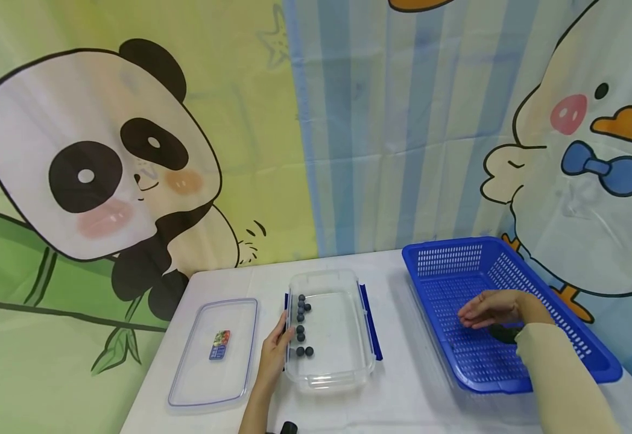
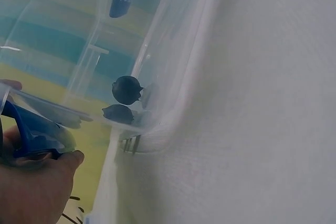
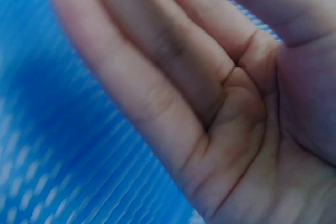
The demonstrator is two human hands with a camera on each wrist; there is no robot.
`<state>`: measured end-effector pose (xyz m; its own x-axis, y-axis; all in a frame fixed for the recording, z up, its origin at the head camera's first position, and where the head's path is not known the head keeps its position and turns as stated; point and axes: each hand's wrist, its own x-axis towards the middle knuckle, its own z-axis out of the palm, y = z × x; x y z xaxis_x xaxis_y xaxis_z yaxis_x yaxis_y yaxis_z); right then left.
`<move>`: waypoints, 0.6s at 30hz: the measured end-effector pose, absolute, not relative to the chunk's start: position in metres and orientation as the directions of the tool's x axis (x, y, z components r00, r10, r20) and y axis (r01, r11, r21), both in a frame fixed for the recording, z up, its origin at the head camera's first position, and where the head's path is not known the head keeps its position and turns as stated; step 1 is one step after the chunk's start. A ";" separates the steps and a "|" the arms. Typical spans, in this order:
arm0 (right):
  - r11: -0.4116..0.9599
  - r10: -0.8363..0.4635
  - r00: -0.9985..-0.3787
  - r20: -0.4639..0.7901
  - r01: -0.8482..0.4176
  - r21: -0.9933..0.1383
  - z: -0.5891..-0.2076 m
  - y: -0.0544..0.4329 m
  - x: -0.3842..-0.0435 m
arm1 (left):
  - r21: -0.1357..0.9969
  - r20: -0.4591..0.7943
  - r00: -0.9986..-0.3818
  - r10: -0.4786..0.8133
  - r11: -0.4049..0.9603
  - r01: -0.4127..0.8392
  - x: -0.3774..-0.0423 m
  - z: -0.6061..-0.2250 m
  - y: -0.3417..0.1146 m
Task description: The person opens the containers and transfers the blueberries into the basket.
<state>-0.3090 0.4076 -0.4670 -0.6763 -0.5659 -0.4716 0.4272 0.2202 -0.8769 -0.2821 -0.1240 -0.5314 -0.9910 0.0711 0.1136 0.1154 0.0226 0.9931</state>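
A clear plastic container (image 1: 343, 337) with blue side clips stands mid-table. Its left edge, by the blue clip (image 2: 26, 129), is gripped by my left hand (image 1: 274, 349), thumb over the rim. Several dark blueberries (image 1: 301, 330) lie along the container's left side; two more blueberries (image 2: 126, 90) show in the left wrist view. Over the blue basket (image 1: 435, 301) is my right hand (image 1: 492, 307), fingers fairly straight and close together. The right wrist view shows a bare palm (image 3: 236, 145); the fingertips are partly out of frame, and nothing is seen in them.
Left of the container lies a clear lid (image 1: 186, 374) with a blue seal and a colourful label (image 1: 220, 345). The basket stands at the table's right side. Behind the white table (image 1: 403, 410) hangs a printed curtain (image 1: 359, 120).
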 end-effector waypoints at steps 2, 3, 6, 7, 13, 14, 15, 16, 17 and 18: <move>0.190 -0.593 -0.693 -0.411 0.375 -0.907 -0.448 0.404 -0.313 | 0.993 0.116 -0.991 0.066 0.027 0.118 -0.282 -0.532 -0.124; 0.184 -0.597 -0.705 -0.383 0.344 -0.921 -0.438 0.399 -0.315 | 0.993 0.116 -0.991 0.062 0.030 0.118 -0.283 -0.532 -0.124; 0.219 -0.569 -0.753 -0.331 0.249 -0.943 -0.404 0.373 -0.324 | 0.992 0.117 -0.992 0.048 0.037 0.119 -0.283 -0.531 -0.125; 0.242 -0.556 -0.764 -0.328 0.229 -0.943 -0.393 0.362 -0.327 | 0.992 0.121 -0.992 0.046 0.041 0.123 -0.283 -0.531 -0.125; 0.321 -0.547 -0.765 -0.342 0.186 -0.929 -0.360 0.263 -0.340 | 0.994 0.104 -0.993 0.055 0.015 0.105 -0.280 -0.524 -0.127; 0.320 -0.560 -0.755 -0.341 0.183 -0.930 -0.361 0.245 -0.342 | 0.995 0.100 -0.993 0.059 0.010 0.101 -0.278 -0.521 -0.126; 0.317 -0.577 -0.742 -0.340 0.180 -0.931 -0.364 0.227 -0.343 | 0.995 0.097 -0.993 0.061 0.008 0.098 -0.276 -0.517 -0.125; 0.315 -0.597 -0.727 -0.339 0.176 -0.933 -0.367 0.210 -0.344 | 0.995 0.099 -0.993 0.067 0.005 0.099 -0.275 -0.513 -0.124; 0.314 -0.610 -0.714 -0.344 0.182 -0.932 -0.372 0.193 -0.345 | 0.995 0.103 -0.992 0.075 0.004 0.104 -0.273 -0.510 -0.123; 0.314 -0.622 -0.699 -0.353 0.189 -0.930 -0.377 0.177 -0.345 | 0.994 0.109 -0.991 0.082 0.008 0.110 -0.272 -0.507 -0.122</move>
<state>-0.3452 0.1772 -0.3769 -0.6988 -0.6224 -0.3526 0.1894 0.3144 -0.9302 -0.2716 -0.1221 -0.5067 -0.9906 0.0820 0.1092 0.1103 0.0080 0.9939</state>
